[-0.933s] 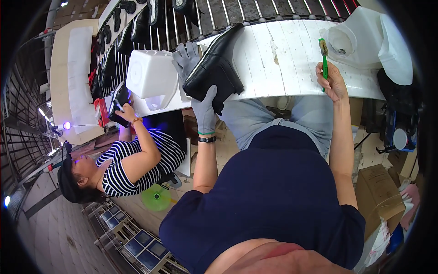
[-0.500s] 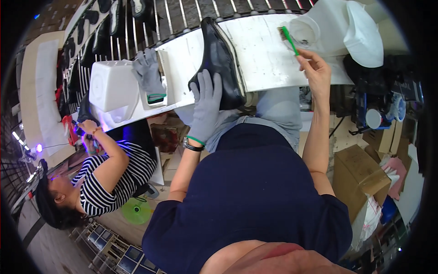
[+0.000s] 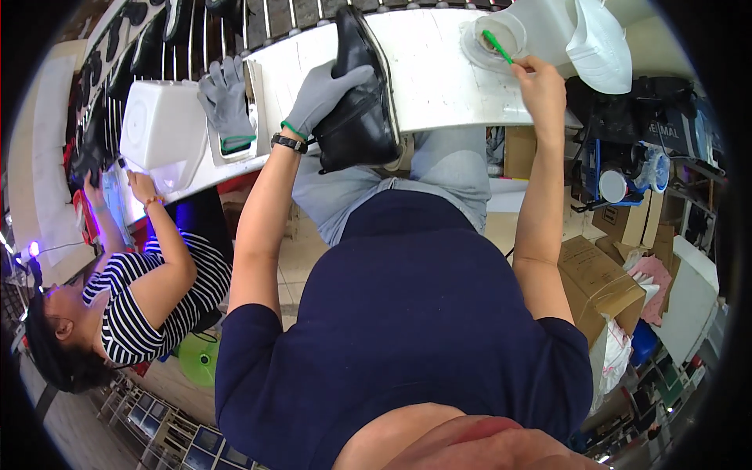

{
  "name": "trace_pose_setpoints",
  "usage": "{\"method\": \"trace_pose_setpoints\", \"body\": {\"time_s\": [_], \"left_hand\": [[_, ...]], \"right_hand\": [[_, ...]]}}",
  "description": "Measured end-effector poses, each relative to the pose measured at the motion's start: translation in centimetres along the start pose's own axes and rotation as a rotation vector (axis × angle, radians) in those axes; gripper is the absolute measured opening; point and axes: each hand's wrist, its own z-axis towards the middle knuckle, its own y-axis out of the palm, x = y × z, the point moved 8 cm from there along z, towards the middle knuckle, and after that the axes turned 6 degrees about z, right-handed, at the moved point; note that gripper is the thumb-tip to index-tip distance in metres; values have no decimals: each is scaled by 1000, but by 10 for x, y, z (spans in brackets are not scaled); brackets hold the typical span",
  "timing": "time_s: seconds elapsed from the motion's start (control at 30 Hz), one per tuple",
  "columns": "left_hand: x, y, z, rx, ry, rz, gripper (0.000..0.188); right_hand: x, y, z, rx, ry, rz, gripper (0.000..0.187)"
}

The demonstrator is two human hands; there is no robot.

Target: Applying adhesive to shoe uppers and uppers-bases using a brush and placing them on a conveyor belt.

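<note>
A black boot (image 3: 362, 121) stands on its edge at the near side of the white bench, its pale sole edge facing right. My left hand (image 3: 323, 95), in a grey glove with a green cuff, grips the boot's left side, thumb stretched across it. My bare right hand (image 3: 542, 92) pinches the handle of a small green brush (image 3: 498, 47). The brush head dips into a round clear bowl (image 3: 518, 28), and its bristles are hard to make out there.
Left on the white bench (image 3: 439, 86) lie spare grey gloves (image 3: 225, 98) by a shallow tray (image 3: 257, 117) and a white plastic tub (image 3: 157, 121). A white cap-like object (image 3: 599, 47) stands right. A co-worker in a striped top (image 3: 149, 305) handles a dark shoe at far left.
My right hand has brought the brush head over into the clear bowl. My left hand has shifted from the boot's lower front to its left side, and the boot is turned slightly.
</note>
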Motion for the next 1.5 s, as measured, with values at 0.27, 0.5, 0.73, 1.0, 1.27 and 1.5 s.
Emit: {"method": "trace_pose_setpoints", "body": {"time_s": [0.27,0.5,0.73,1.0,1.27,1.5], "left_hand": [[38,-46,-94,793,503,-457,45],[23,14,-105,744,313,224,47],[-15,49,-93,426,120,-760,53],[6,30,-115,933,614,-160,63],[23,37,-114,1051,633,148,66],[26,31,-114,1032,689,189,56]], "right_hand": [[35,20,-16,-67,446,1039,28],[-50,18,-21,-87,183,1336,19],[-145,30,-93,-308,-64,967,15],[-171,35,-112,-306,-345,776,14],[-136,43,-70,-212,-113,708,7],[-180,16,-109,-411,-448,482,20]]}}
